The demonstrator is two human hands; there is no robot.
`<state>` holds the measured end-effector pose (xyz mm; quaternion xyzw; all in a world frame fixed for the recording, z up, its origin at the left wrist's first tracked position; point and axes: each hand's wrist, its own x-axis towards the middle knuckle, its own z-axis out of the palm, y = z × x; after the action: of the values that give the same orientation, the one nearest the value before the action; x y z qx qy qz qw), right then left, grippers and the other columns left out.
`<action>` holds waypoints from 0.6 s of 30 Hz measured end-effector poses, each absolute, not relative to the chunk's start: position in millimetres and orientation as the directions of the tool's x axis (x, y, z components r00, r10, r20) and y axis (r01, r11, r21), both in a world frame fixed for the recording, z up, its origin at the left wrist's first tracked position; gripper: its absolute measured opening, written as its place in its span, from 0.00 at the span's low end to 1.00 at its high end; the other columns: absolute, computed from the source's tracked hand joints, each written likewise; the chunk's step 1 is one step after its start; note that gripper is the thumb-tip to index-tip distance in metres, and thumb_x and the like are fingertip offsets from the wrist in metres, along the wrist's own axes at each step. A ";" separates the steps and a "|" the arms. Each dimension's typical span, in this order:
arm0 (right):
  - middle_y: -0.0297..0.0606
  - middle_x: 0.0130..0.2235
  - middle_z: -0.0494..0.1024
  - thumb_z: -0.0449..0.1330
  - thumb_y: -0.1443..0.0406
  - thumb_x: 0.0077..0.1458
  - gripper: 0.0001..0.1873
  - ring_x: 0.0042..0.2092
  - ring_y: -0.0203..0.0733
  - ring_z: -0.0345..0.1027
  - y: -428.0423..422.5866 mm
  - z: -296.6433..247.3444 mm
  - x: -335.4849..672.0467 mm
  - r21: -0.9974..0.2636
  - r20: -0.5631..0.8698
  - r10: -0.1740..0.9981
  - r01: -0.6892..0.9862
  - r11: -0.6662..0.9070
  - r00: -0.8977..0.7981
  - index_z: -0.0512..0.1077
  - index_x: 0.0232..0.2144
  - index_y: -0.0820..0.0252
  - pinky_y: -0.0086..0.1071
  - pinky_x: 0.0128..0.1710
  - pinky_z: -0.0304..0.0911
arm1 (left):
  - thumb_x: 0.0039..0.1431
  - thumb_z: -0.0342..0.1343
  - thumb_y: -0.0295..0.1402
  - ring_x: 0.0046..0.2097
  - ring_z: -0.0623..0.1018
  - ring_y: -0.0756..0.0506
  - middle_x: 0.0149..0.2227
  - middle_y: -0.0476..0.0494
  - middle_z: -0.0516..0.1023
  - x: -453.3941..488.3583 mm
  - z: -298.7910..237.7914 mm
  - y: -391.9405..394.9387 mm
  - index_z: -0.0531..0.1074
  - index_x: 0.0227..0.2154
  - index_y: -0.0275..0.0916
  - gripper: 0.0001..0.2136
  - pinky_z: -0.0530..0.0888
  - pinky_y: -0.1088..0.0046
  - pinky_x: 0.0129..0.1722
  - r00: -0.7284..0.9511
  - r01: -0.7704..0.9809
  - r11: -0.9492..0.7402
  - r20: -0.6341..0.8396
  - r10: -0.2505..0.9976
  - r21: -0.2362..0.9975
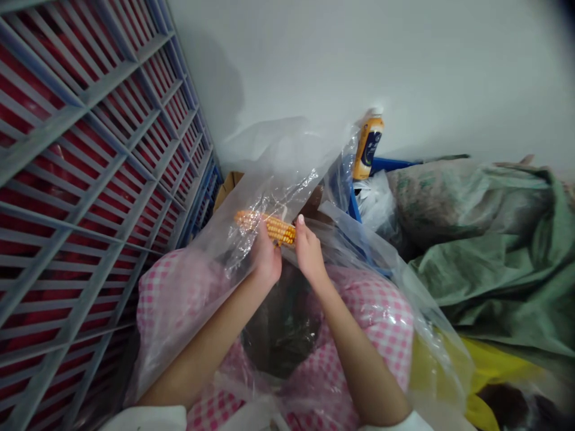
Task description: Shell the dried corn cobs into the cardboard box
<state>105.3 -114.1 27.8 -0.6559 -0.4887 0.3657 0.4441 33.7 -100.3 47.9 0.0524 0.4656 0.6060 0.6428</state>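
An ear of corn (281, 230) with yellow-orange kernels lies sideways between my hands, partly behind a sheet of clear plastic. My left hand (266, 254) grips it near the middle, its fingers partly veiled by the plastic. At the corn's right end my right hand (309, 246) holds on, thumb on top. A large clear plastic bag (287, 143) surrounds both hands and spreads over my lap. Pink and white checked cloth (377, 311) covers my legs beneath the plastic.
A wall of slatted grey-blue crates (135, 143) with red contents rises at the left. An orange bottle (368, 146) stands by a blue crate (389, 163) against the white wall. Green sacking (498, 263) and a full woven sack (444, 197) lie at the right, with yellow material (489, 359) below.
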 end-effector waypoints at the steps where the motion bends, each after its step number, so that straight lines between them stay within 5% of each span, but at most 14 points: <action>1: 0.36 0.25 0.71 0.39 0.45 0.55 0.30 0.30 0.40 0.64 -114.7 30.1 106.0 -0.922 -0.049 0.968 0.362 -0.139 0.248 0.69 0.24 0.59 0.30 0.30 0.56 | 0.59 0.46 0.41 0.50 0.72 0.46 0.45 0.45 0.75 33.2 46.8 -100.4 0.71 0.37 0.39 0.14 0.66 0.70 0.51 -0.162 -0.725 0.273 -0.542 0.825 0.632; 7: 0.42 0.41 0.70 0.45 0.49 0.56 0.22 0.41 0.42 0.64 -115.2 36.2 114.1 -0.789 0.099 0.934 0.599 -0.137 0.343 0.71 0.36 0.55 0.32 0.37 0.56 | 0.59 0.45 0.42 0.48 0.73 0.46 0.43 0.45 0.76 31.1 46.7 -96.7 0.72 0.36 0.40 0.14 0.67 0.70 0.50 -0.142 -0.744 0.282 -0.556 0.819 0.606; 18: 0.29 0.23 0.65 0.45 0.50 0.56 0.20 0.26 0.34 0.59 -116.3 30.5 106.9 -0.936 -0.004 0.986 0.346 -0.062 0.167 0.61 0.25 0.58 0.26 0.27 0.52 | 0.59 0.46 0.39 0.48 0.73 0.47 0.44 0.43 0.75 29.9 47.3 -95.0 0.70 0.38 0.37 0.13 0.67 0.71 0.50 -0.192 -0.753 0.243 -0.557 0.808 0.612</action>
<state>106.9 -116.3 30.5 -0.6286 -0.5296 0.3687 0.4340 29.9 -95.0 47.3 0.0294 0.4674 0.6144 0.6349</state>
